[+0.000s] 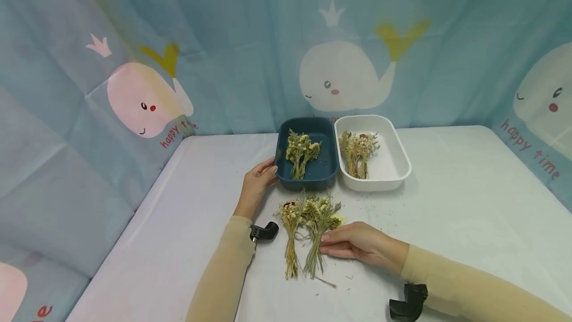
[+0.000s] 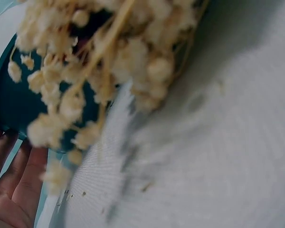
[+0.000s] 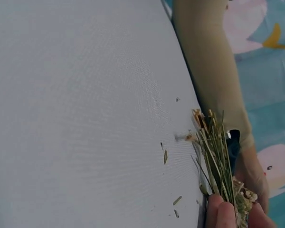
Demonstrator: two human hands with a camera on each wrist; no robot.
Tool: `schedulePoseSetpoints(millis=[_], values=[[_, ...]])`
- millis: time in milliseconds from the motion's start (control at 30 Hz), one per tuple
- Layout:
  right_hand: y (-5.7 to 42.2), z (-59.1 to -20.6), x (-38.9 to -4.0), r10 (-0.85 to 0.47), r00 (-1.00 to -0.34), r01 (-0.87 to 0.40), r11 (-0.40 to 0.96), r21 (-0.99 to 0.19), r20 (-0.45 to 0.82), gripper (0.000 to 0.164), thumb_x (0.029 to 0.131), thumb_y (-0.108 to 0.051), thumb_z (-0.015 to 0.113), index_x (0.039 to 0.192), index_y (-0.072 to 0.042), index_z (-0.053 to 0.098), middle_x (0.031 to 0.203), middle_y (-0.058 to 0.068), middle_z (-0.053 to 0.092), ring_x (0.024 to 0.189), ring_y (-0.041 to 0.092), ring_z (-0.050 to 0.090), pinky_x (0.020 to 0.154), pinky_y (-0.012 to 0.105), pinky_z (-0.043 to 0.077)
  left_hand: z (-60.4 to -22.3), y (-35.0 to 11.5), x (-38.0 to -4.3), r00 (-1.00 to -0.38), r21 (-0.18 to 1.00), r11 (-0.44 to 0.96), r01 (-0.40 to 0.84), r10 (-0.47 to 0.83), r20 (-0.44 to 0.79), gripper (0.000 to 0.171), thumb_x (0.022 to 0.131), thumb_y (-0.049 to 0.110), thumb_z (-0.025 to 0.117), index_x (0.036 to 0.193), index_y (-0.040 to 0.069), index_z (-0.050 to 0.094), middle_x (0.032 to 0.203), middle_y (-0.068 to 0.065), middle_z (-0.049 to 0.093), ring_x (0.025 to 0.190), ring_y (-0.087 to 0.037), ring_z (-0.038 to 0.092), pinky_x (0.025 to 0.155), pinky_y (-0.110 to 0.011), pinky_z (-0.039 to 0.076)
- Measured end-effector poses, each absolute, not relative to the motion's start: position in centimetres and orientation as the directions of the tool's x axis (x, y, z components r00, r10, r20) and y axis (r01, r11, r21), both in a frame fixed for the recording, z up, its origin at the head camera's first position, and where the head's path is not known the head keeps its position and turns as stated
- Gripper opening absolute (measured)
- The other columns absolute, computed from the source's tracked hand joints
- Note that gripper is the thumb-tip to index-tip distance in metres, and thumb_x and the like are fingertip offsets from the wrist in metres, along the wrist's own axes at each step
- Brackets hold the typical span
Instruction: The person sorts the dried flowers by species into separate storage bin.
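Observation:
My left hand point(image 1: 256, 188) is at the left side of the dark blue tray point(image 1: 328, 175), fingertips against its wall. In the left wrist view its fingers point(image 2: 28, 175) look fairly straight beside the tray. My right hand point(image 1: 362, 244) pinches the stems of a yellow-green dried flower bunch point(image 1: 318, 222) in front of the trays. The right wrist view shows these stems point(image 3: 216, 156) between fingers and thumb. Left of that bunch lies a cream dried flower bunch point(image 1: 290, 237) with dark red bits, a loop of twine point(image 1: 303, 236) between the two.
The blue tray holds yellow-green dried flowers point(image 1: 301, 153). Against its right side stands a white tray point(image 1: 395, 170) with cream dried flowers point(image 1: 359, 150). Stem scraps lie on the white table point(image 1: 469, 202). A whale-print curtain point(image 1: 241, 63) hangs behind and at both sides.

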State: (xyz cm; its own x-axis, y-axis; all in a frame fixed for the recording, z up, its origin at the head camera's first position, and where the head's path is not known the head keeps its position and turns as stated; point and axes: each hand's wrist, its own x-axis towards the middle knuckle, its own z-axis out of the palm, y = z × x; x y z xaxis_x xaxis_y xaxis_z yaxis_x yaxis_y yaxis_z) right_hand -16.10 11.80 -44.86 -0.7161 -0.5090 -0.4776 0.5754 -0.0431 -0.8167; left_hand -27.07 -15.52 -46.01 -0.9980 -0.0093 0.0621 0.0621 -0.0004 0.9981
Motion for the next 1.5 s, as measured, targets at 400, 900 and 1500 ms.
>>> schedulePoseSetpoints(millis=[400, 900, 1500], values=[[11.1, -45.2, -16.3, -0.430, -0.773, 0.547, -0.077, -0.833, -0.467, 0.029, 0.094, -0.005, 0.066, 0.117, 0.011, 0.063, 0.086, 0.008, 0.077, 0.078, 0.012, 0.076, 0.079, 0.025, 0.063, -46.0, -15.4, -27.3, -0.998, 0.998, -0.017, 0.062, -0.001, 0.062, 0.047, 0.100, 0.021, 0.063, 0.144, 0.009, 0.053, 0.149, -0.014, 0.052, 0.138, -0.026, 0.050, 0.110, -0.041, 0.051], [11.5, -44.3, -16.6, -0.397, -0.798, 0.497, -0.008, -0.868, -0.453, 0.031, 0.091, -0.006, 0.070, 0.117, 0.010, 0.065, 0.089, 0.010, 0.078, 0.078, 0.013, 0.075, 0.081, 0.029, 0.063, -45.9, -15.4, -27.3, -0.998, 0.998, -0.020, 0.062, -0.006, 0.061, 0.047, 0.099, 0.021, 0.063, 0.144, 0.011, 0.053, 0.149, -0.012, 0.052, 0.137, -0.025, 0.051, 0.110, -0.040, 0.051], [9.7, -44.5, -15.3, -0.282, -0.824, 0.544, -0.154, -0.825, -0.491, 0.045, 0.092, -0.002, 0.068, 0.130, 0.015, 0.052, 0.097, 0.006, 0.073, 0.079, 0.009, 0.073, 0.082, 0.023, 0.062, -46.0, -15.4, -27.1, -0.998, 0.998, -0.004, 0.061, -0.020, 0.061, 0.047, 0.099, 0.021, 0.063, 0.144, 0.011, 0.053, 0.146, -0.014, 0.054, 0.135, -0.026, 0.053, 0.108, -0.041, 0.052]])
